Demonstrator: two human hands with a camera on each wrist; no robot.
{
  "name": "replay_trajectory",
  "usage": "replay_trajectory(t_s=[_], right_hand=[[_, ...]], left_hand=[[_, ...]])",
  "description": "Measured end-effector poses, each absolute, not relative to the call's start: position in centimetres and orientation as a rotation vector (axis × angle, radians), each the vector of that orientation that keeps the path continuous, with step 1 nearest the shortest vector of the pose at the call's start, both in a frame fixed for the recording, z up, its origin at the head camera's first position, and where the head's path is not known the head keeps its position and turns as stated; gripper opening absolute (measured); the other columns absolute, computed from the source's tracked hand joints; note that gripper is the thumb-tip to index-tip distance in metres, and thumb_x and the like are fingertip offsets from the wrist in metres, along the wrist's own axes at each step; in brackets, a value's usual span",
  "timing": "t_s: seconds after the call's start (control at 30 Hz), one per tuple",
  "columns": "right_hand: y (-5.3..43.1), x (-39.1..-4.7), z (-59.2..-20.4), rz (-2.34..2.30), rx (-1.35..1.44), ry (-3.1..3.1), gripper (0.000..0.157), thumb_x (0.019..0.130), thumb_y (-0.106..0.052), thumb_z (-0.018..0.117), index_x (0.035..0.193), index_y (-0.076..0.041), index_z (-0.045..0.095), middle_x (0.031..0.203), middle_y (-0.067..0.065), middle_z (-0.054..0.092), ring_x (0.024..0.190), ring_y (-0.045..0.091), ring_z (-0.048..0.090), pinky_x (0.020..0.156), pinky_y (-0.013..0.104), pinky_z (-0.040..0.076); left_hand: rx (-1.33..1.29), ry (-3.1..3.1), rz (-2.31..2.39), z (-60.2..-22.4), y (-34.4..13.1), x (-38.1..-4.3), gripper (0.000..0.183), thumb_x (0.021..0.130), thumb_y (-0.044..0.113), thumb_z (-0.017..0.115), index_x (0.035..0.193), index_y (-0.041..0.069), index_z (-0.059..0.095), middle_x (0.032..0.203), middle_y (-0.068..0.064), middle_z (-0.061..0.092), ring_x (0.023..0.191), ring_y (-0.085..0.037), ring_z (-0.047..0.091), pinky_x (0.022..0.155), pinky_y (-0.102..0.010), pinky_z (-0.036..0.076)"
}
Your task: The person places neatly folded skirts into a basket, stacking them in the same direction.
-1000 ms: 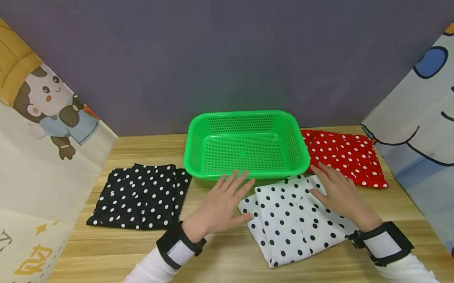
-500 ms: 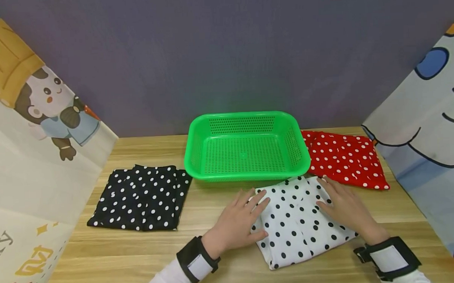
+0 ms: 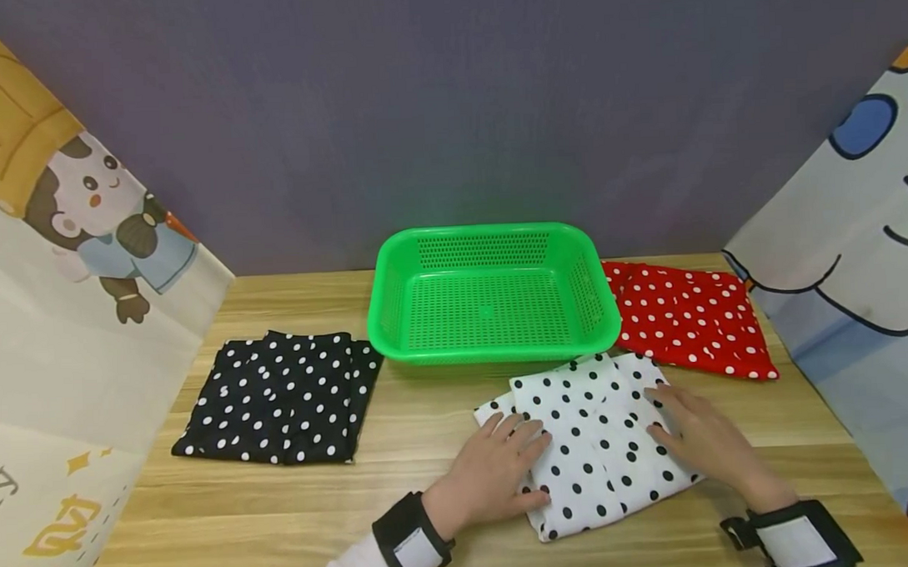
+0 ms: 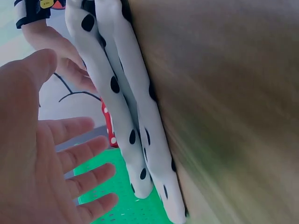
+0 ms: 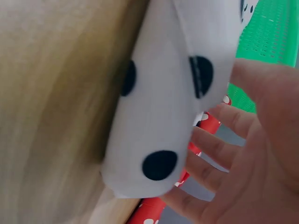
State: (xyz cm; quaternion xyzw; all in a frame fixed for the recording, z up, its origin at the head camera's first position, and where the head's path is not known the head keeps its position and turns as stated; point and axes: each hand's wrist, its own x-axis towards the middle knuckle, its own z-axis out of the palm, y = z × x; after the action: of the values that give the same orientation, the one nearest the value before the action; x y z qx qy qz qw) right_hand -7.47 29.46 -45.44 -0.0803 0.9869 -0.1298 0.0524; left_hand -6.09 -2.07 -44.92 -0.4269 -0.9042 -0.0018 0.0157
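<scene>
A folded white cloth with black dots (image 3: pixel 580 446) lies on the wooden table, in front of the basket. Over its left part is my left hand (image 3: pixel 491 474), fingers spread and straight. The left wrist view shows this hand just above the two thick folded layers of the cloth (image 4: pixel 124 107). My right hand (image 3: pixel 711 441) is at the cloth's right side, fingers extended. Seen from the right wrist, its fingertips (image 5: pixel 175 196) are right at the upper face of the folded cloth (image 5: pixel 154 116). Neither hand grips anything.
A green perforated plastic basket (image 3: pixel 494 353) stands behind the white cloth. Folded red cloth with white dots (image 3: pixel 688 317) lies at the back right, partly behind the basket. On the left is a folded black cloth with white dots (image 3: pixel 278 398). A dark grey wall (image 3: pixel 478 107) rises behind.
My left hand has moved right and toward me, from beside the basket's front rim onto the white cloth's left part. My right hand has slid toward me along the cloth's right side.
</scene>
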Motion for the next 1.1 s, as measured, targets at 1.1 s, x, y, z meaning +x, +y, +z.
replay_trajectory(t_s=[1.1], right_hand=[[26.0, -5.7, -45.7, -0.426, -0.218, 2.973, 0.049, 0.085, -0.026, 0.063, 0.128, -0.006, 0.051, 0.126, 0.023, 0.050, 0.114, 0.045, 0.046, 0.089, 0.060, 0.040]], left_hand=[[-1.101, -3.012, -0.170, -46.2, -5.2, -5.4, 0.064, 0.086, 0.054, 0.051, 0.129, 0.007, 0.049, 0.137, -0.008, 0.043, 0.124, -0.025, 0.043, 0.104, -0.037, 0.035]])
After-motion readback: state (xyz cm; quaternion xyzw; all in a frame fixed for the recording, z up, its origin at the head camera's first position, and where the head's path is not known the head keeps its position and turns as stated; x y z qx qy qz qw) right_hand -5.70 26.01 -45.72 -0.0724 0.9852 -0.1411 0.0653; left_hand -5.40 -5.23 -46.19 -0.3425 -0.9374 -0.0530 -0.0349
